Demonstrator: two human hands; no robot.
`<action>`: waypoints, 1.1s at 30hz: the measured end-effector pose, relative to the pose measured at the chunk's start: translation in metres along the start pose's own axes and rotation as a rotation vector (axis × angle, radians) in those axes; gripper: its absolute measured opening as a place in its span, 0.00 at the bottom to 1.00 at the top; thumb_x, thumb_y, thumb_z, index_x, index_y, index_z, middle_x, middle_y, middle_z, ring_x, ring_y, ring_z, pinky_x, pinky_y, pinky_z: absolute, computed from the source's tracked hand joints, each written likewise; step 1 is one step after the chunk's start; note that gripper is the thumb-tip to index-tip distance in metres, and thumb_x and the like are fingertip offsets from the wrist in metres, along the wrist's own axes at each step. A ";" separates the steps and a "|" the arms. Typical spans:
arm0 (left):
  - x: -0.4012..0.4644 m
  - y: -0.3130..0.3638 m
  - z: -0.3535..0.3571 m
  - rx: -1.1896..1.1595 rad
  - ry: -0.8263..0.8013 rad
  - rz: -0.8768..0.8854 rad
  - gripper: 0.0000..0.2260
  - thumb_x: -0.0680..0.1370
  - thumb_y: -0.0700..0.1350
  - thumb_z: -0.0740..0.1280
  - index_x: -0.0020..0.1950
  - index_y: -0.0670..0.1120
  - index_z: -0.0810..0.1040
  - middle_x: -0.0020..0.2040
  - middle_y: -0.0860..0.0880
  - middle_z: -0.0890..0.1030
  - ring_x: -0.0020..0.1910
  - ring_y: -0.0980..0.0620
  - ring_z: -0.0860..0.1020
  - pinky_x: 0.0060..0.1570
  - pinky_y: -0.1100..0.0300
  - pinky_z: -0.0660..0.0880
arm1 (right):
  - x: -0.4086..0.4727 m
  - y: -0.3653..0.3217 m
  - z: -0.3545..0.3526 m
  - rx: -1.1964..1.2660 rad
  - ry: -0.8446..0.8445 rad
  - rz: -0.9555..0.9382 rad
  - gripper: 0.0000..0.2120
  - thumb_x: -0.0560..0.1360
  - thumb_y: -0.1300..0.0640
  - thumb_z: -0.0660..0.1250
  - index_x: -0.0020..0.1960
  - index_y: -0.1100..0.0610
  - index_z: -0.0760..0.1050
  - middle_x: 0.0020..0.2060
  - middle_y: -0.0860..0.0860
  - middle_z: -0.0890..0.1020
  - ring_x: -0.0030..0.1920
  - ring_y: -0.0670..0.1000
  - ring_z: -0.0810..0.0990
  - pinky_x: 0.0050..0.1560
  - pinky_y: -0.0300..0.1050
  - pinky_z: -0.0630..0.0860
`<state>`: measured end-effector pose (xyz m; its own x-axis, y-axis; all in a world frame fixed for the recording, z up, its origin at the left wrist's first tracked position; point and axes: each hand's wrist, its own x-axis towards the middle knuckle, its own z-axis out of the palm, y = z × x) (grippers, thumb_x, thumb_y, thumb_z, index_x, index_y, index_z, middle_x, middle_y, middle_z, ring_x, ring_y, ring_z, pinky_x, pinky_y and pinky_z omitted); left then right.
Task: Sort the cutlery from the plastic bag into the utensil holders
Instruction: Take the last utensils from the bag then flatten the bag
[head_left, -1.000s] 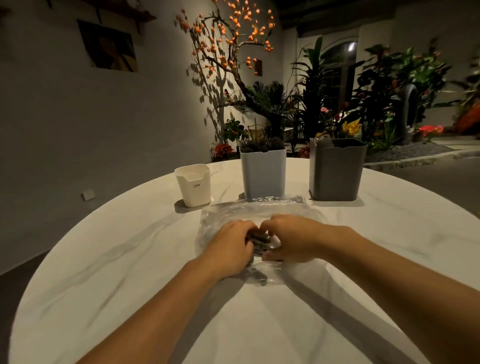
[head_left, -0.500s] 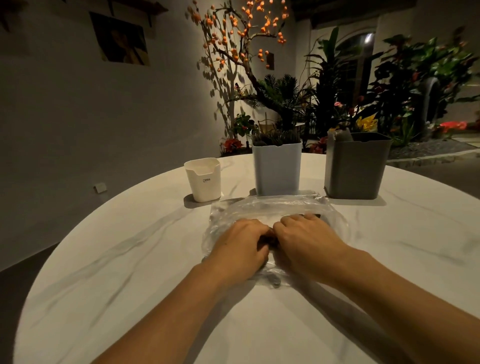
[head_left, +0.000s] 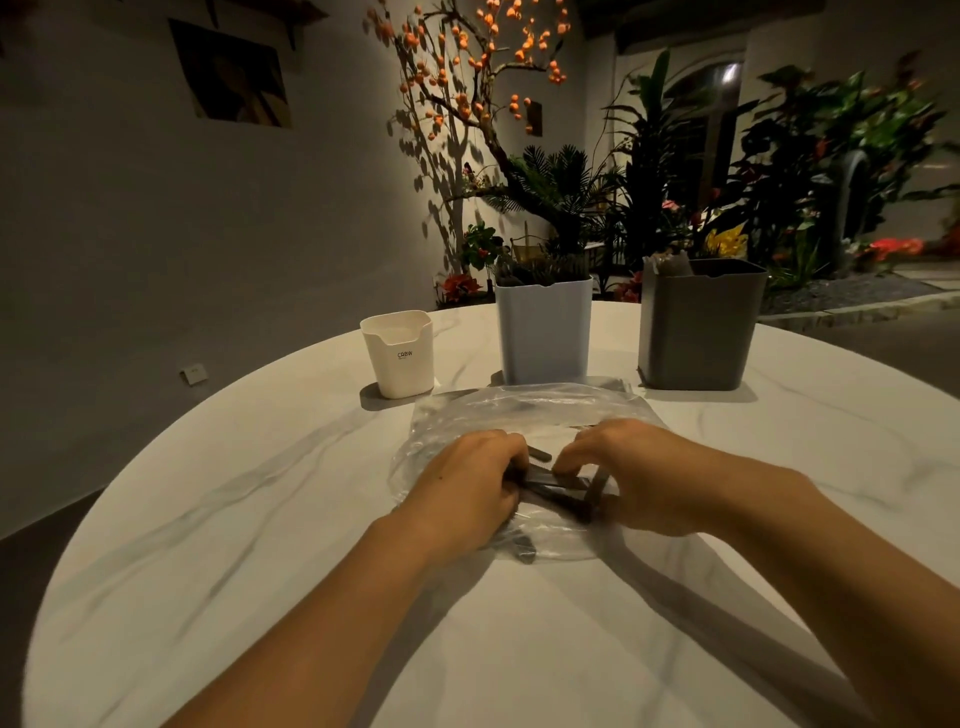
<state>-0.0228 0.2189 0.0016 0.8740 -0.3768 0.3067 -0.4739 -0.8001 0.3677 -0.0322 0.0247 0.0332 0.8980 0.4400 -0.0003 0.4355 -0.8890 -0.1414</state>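
On the round white marble-patterned tabletop (head_left: 218, 545) a crumpled clear plastic bag (head_left: 519, 410) lies flat in front of three utensil holders, with both of the person's hands working at its near end. The left hand (head_left: 462, 493) is curled, knuckles up, with its fingers closed round the dark cutlery handles (head_left: 550, 480) that show between the two hands. The right hand (head_left: 644, 478) arches over the same bundle from the other side, its fingertips (head_left: 563, 465) bent down onto the handles and its thumb low beside them, so it too grasps the cutlery; whether the film of the bag lies between fingers and handles cannot be told. The dark pieces lie crossed over one another on the bag, and one small dark end (head_left: 524, 551) pokes toward the near edge of the plastic below the left hand. Behind the bag, standing upright in a row, are a small white plastic utensil holder (head_left: 400, 358) with a printed label on the left, a taller pale blue plastic utensil holder (head_left: 543, 332) in the middle, just beyond the bag's far edge, and a dark grey plastic utensil holder (head_left: 696, 327) on the right, with something pale sticking up at its left rim. Beyond the tabletop a branch with orange lantern fruits (head_left: 483, 62) rises against a grey wall (head_left: 156, 234), beside leafy green plants (head_left: 831, 156).
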 end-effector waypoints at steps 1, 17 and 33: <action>0.000 0.000 0.000 -0.006 0.000 -0.004 0.08 0.77 0.40 0.71 0.50 0.52 0.77 0.51 0.54 0.79 0.50 0.53 0.75 0.54 0.56 0.77 | 0.000 0.002 0.000 -0.020 0.034 -0.009 0.19 0.75 0.55 0.73 0.65 0.46 0.78 0.59 0.46 0.79 0.57 0.48 0.75 0.56 0.37 0.75; -0.007 0.012 -0.006 -0.066 0.093 0.038 0.16 0.83 0.41 0.62 0.69 0.54 0.75 0.66 0.53 0.78 0.66 0.53 0.74 0.70 0.57 0.69 | -0.006 -0.014 -0.001 0.178 0.512 -0.307 0.14 0.74 0.46 0.64 0.57 0.50 0.78 0.50 0.43 0.80 0.47 0.45 0.81 0.49 0.35 0.80; -0.004 0.022 -0.012 -0.423 0.228 0.169 0.12 0.81 0.47 0.54 0.61 0.57 0.72 0.52 0.58 0.77 0.55 0.54 0.77 0.64 0.52 0.75 | -0.004 -0.024 -0.003 0.433 0.955 -0.407 0.08 0.73 0.55 0.71 0.49 0.58 0.80 0.44 0.45 0.80 0.45 0.44 0.81 0.48 0.29 0.78</action>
<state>-0.0380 0.2087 0.0185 0.7581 -0.3352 0.5594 -0.6498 -0.4602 0.6050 -0.0463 0.0438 0.0394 0.4549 0.2449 0.8562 0.8155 -0.5009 -0.2900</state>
